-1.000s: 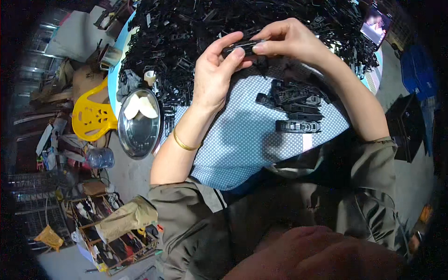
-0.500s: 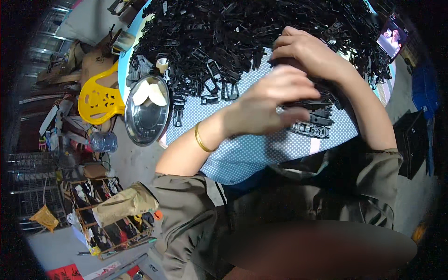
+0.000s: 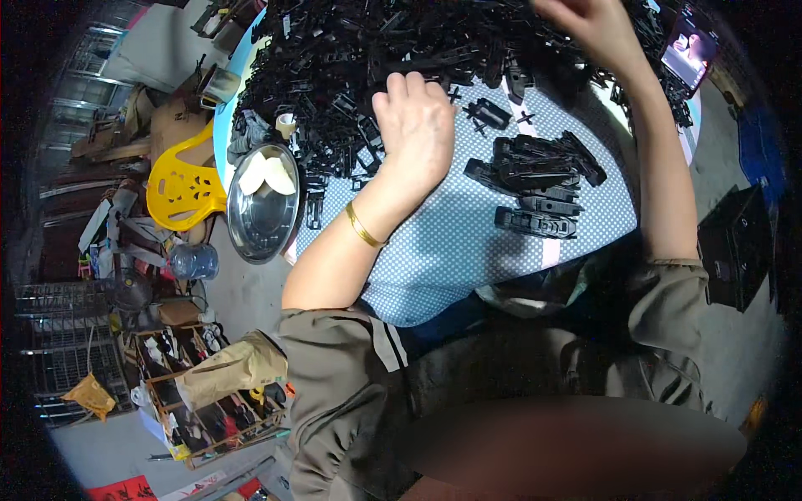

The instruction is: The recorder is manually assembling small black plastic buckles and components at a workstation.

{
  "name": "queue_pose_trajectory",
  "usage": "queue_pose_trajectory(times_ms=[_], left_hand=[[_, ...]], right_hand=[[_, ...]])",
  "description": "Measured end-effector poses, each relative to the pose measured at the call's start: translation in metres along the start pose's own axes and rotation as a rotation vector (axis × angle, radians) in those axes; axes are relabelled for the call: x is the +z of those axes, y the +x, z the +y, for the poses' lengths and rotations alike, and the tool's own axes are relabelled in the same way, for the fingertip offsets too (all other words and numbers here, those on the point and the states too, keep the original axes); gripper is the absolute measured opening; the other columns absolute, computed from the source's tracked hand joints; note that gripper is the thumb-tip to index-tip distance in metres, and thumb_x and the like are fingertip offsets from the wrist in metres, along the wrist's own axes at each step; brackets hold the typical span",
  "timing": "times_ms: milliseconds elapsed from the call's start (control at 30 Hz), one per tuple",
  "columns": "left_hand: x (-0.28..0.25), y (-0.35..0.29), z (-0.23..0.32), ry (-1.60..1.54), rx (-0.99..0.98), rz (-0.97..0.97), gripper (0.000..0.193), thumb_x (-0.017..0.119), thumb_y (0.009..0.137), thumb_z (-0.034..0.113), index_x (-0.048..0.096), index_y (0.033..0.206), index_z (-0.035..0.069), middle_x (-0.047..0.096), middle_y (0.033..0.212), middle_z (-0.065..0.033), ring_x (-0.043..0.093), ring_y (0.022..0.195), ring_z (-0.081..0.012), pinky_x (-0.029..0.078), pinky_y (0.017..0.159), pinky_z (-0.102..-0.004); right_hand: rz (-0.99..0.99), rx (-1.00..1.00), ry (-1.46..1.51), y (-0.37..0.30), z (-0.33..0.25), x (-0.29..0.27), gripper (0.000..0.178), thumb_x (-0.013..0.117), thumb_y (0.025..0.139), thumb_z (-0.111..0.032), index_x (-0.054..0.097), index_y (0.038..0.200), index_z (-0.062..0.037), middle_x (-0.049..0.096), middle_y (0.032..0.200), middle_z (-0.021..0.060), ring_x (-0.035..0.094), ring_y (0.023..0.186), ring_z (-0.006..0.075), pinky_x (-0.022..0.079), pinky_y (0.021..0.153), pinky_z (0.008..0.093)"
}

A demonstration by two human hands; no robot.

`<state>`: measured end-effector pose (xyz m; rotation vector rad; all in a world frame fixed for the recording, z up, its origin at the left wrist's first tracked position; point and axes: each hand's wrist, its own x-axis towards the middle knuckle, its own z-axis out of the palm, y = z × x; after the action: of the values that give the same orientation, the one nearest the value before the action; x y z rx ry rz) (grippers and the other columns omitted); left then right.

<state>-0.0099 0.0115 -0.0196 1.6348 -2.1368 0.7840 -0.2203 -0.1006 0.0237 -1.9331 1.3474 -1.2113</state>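
Note:
A large heap of small black plastic parts [image 3: 334, 50] covers the far side of the table. My left hand [image 3: 415, 121] is at the near edge of the heap, back upward and fingers curled down. Its fingertips and anything in them are hidden. At the top edge of the picture my right hand [image 3: 589, 21] reaches over the heap, partly cut off, so its grip cannot be made out. Nearer me lies a small group of longer black plastic pieces [image 3: 539, 171], stacked side by side. Between the hands rests a dark cylindrical part [image 3: 489, 113] beside small cross-shaped pieces.
The table has a blue dotted cloth [image 3: 434, 225]. At its left edge are a metal tray [image 3: 266, 225] with white pieces [image 3: 267, 174] and a tape roll [image 3: 286, 122]. A phone [image 3: 689, 54] stands far right. A yellow chair [image 3: 180, 184] is left of the table.
My left hand has moved left and away from me to the heap's edge. My right hand has moved farther away over the heap. The near group of black pieces is now uncovered.

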Motion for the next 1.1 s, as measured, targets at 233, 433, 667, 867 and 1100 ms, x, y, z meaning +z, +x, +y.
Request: queue_pose_trajectory(times_ms=[233, 433, 667, 867, 1100], left_hand=[[-0.003, 0.002, -0.003, -0.191, -0.032, 0.044, 0.014, 0.063, 0.061, 0.010, 0.056, 0.070, 0.003, 0.050, 0.073, -0.0085, 0.046, 0.077, -0.0259, 0.037, 0.065, -0.0365], [-0.017, 0.004, -0.014, -0.964, -0.464, -0.030, 0.016, 0.066, 0.069, 0.007, 0.053, 0.075, 0.000, 0.053, 0.065, -0.0027, 0.049, 0.056, -0.0094, 0.042, 0.051, -0.0221], [-0.017, 0.006, -0.026, -1.673, -0.636, -0.087, 0.042, 0.056, 0.078, 0.002, 0.034, 0.113, -0.004, 0.059, 0.089, -0.0153, 0.054, 0.061, -0.0108, 0.046, 0.055, -0.0200], [-0.017, 0.004, -0.020, -1.821, -0.683, -0.195, 0.035, 0.049, 0.078, -0.003, 0.039, 0.112, -0.001, 0.058, 0.095, -0.0165, 0.060, 0.078, -0.0187, 0.052, 0.072, -0.0286], [-0.010, 0.000, -0.014, -1.830, -0.702, -0.277, 0.027, 0.056, 0.078, -0.003, 0.047, 0.103, -0.003, 0.058, 0.087, -0.0123, 0.061, 0.079, -0.0179, 0.051, 0.074, -0.0256]], right_hand=[[0.186, -0.121, -0.014, 0.012, 0.008, -0.030, 0.019, 0.062, 0.075, -0.014, 0.063, 0.083, 0.0028, 0.062, 0.068, 0.0062, 0.056, 0.060, 0.0102, 0.045, 0.056, 0.0229], [-0.046, -0.112, -0.176, 0.016, 0.027, -0.039, 0.014, 0.060, 0.070, -0.007, 0.062, 0.079, 0.0031, 0.063, 0.068, 0.0078, 0.057, 0.060, 0.0119, 0.046, 0.056, 0.0262], [-0.642, 0.003, -0.333, 0.004, 0.024, -0.045, 0.025, 0.063, 0.072, -0.012, 0.062, 0.094, -0.0012, 0.063, 0.079, 0.0094, 0.060, 0.066, 0.0158, 0.049, 0.061, 0.0273], [-0.549, -0.133, -0.730, -0.013, 0.004, -0.005, 0.024, 0.068, 0.066, -0.016, 0.063, 0.080, 0.0032, 0.060, 0.068, 0.0183, 0.060, 0.064, 0.0300, 0.047, 0.060, 0.0360], [-0.443, -0.296, -0.709, -0.017, 0.007, 0.013, 0.031, 0.067, 0.064, -0.015, 0.059, 0.091, -0.0001, 0.061, 0.080, 0.0169, 0.059, 0.071, 0.0304, 0.047, 0.065, 0.0356]])
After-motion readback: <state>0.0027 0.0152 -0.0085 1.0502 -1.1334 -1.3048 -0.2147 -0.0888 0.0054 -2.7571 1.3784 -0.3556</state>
